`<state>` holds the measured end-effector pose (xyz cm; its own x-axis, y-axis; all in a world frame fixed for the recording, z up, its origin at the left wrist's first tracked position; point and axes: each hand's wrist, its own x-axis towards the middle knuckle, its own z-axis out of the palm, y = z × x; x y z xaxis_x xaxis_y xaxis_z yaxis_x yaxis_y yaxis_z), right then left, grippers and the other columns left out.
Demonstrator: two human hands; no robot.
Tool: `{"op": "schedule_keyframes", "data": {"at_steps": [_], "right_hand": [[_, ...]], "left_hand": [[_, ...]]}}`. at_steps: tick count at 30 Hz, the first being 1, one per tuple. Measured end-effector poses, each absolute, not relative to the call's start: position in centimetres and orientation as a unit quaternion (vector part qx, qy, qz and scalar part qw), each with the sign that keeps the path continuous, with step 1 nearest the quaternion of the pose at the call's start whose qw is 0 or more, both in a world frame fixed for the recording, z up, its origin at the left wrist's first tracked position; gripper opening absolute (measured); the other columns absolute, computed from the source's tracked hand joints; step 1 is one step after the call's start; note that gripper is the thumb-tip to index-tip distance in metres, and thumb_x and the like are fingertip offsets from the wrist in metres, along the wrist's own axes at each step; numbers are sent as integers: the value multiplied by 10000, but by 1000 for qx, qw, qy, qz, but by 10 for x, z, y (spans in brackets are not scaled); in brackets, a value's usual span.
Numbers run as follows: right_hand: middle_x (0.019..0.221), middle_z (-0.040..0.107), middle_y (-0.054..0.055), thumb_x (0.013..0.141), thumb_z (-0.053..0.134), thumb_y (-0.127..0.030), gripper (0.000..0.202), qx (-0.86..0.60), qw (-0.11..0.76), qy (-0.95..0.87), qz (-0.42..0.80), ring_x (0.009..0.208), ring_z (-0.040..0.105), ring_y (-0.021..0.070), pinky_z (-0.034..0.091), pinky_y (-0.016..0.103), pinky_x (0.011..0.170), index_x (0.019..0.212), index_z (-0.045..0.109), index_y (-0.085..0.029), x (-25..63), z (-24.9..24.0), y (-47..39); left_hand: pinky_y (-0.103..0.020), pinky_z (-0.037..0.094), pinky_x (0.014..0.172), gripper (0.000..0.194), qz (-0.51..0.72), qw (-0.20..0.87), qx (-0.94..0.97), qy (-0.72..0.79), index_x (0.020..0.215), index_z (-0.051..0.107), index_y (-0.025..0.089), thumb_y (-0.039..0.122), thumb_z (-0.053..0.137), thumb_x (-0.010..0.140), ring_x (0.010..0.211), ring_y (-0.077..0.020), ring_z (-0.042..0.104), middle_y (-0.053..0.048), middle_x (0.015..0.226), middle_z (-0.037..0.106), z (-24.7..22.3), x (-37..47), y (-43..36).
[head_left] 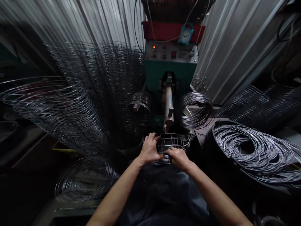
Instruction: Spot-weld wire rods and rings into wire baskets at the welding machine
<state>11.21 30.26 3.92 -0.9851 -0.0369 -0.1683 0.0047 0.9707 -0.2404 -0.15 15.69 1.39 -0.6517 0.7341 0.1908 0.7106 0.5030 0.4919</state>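
Left hand [150, 150] and right hand [178, 156] partly hide the wire basket [172, 139].

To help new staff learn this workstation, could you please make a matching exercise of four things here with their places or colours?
1. Clock
2. Indicator light
3. Wire basket
4. Heap of wire loops

A. In the dark tub
B. Light blue
C. Touched by left hand and right hand
D. Glowing red

Pairs: 1-B, 2-D, 3-C, 4-A
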Motion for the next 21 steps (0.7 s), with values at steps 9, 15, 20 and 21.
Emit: {"op": "schedule_keyframes", "data": {"at_steps": [9, 15, 20, 21], "right_hand": [[1034, 646, 86, 850, 448, -135, 325, 4, 68, 990, -122, 888, 629, 186, 454, 251, 732, 1111, 628, -208, 113, 39, 309], [1034, 655, 67, 876, 443, -162, 293, 18, 53, 993, -101, 911, 627, 189, 435, 246, 722, 1093, 631, -219, 98, 48, 313], [1047, 656, 53, 874, 483, -206, 260, 25, 23, 994, -99, 902, 627, 177, 427, 228, 696, 1083, 634, -240, 99, 44, 313], [1049, 656, 52, 879, 475, -203, 266, 23, 19, 995, -96, 899, 627, 173, 427, 226, 691, 1089, 631, -245, 99, 42, 313]], "left_hand": [[-528, 230, 1095, 843, 282, 29, 420, 862, 1265, 453, 165, 325, 760, 497, 1337, -387, 265, -176, 1423, 339, 16, -5, 164], [-506, 266, 1086, 825, 282, 34, 410, 867, 1230, 491, 153, 337, 787, 482, 1318, -375, 298, -180, 1383, 378, 23, -21, 174], [-468, 341, 1040, 766, 289, 11, 418, 861, 1183, 531, 158, 347, 789, 487, 1242, -355, 391, -162, 1299, 446, 22, -21, 176], [-467, 346, 1035, 762, 289, 8, 418, 861, 1180, 532, 161, 345, 789, 486, 1236, -353, 396, -157, 1295, 447, 22, -21, 176]]}}
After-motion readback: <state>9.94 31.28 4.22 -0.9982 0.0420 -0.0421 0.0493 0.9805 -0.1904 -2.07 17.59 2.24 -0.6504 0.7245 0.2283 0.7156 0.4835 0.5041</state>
